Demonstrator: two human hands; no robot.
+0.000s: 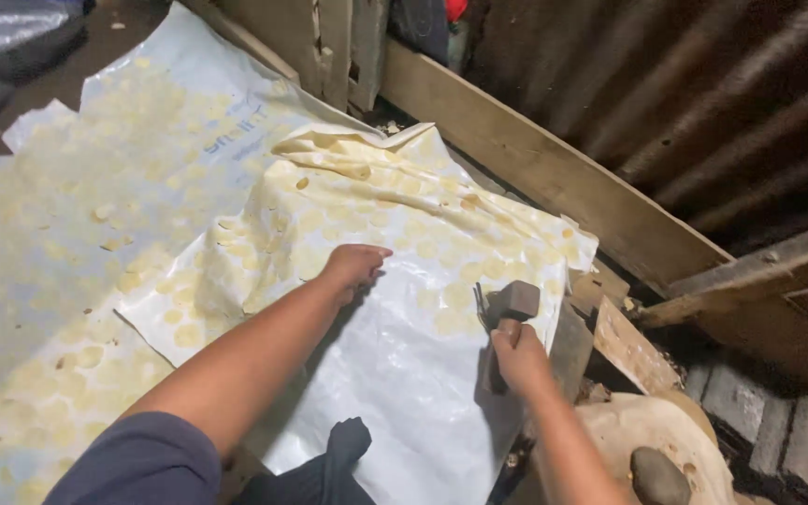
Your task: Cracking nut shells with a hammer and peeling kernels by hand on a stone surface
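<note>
A white plastic sheet point(404, 346) with pale yellow round stains lies spread in front of me, its far edge crumpled and folded. My left hand point(353, 265) presses flat on the sheet near its middle, fingers together. My right hand point(516, 355) grips the wooden handle of a claw hammer point(513, 304), whose dark head rests on the sheet close to its right edge. A dark piece of cloth point(348, 440) lies on the sheet near my body.
A second stained sheet point(67, 234) covers the ground to the left. A long wooden plank point(554, 168) runs diagonally along the right, with corrugated metal point(703, 93) behind it. Wood scraps point(624, 341), grey bricks point(778, 430) and a pale round slab bearing a stone point(658, 477) sit at lower right.
</note>
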